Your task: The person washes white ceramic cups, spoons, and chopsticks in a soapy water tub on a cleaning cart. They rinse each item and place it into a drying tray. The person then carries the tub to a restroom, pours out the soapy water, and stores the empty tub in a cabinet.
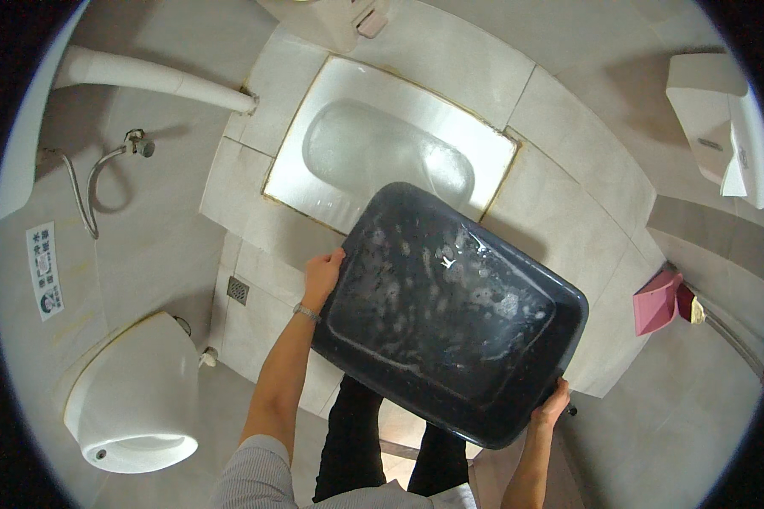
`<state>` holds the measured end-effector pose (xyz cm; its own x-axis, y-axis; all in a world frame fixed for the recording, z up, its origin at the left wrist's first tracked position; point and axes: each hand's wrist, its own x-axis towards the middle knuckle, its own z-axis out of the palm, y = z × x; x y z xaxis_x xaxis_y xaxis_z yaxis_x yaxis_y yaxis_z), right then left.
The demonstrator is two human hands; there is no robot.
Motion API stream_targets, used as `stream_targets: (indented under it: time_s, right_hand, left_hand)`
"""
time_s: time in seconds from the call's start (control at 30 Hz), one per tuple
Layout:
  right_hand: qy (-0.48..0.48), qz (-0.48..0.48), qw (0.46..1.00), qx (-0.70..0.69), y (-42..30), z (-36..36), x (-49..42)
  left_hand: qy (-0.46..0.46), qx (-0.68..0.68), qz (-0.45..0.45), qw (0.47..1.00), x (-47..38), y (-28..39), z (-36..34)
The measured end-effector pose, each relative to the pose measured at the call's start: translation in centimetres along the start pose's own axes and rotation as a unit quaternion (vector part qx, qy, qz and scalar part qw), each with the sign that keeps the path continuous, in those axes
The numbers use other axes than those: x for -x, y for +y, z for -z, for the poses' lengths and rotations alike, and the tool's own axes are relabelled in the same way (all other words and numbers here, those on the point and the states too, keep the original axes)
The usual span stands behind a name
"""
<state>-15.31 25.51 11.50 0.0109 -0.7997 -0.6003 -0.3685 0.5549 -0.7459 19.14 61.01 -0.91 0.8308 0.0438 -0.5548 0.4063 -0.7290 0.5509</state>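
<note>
A large dark plastic tub [414, 305], wet and foamy inside, is held between my two hands. My left hand [323, 277] grips its left rim, with a bracelet or watch band on the wrist. The right rim is in the grasp of my right hand [552, 404], near the lower corner. Tilted, the tub's far corner overlaps the near edge of a white squat toilet [388, 130] set in the floor. Water or suds lie in the toilet's bowl. The fingers under the tub are hidden.
On the left wall are a urinal [134, 394], a valve with a hose [141, 145] and a white pipe [159, 79]. A floor drain [238, 290] lies beside the raised step. Right: a paper dispenser [707, 121] and pink dustpan [657, 304]. A bin [331, 22] stands beyond the toilet.
</note>
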Motion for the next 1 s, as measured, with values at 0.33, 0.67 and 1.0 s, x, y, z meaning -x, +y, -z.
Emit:
stream_targets:
  time_s: [0.33, 0.67, 1.0]
  right_hand:
    - [-0.015, -0.007, 0.999, 0.029, -1.7, 0.1, 0.6]
    - [-0.007, -0.003, 1.0, 0.03, -3.4, -0.6, 1.0]
    - [-0.007, 0.011, 0.998, 0.059, -5.7, -1.7, 1.8]
  left_hand:
    - [-0.014, -0.012, 0.003, 1.0, 0.4, 1.5, 0.3]
    - [-0.015, 0.001, 0.032, 0.999, 0.5, 1.7, 0.3]
    - [-0.06, 0.033, 0.058, 0.996, 0.4, 1.5, 0.7]
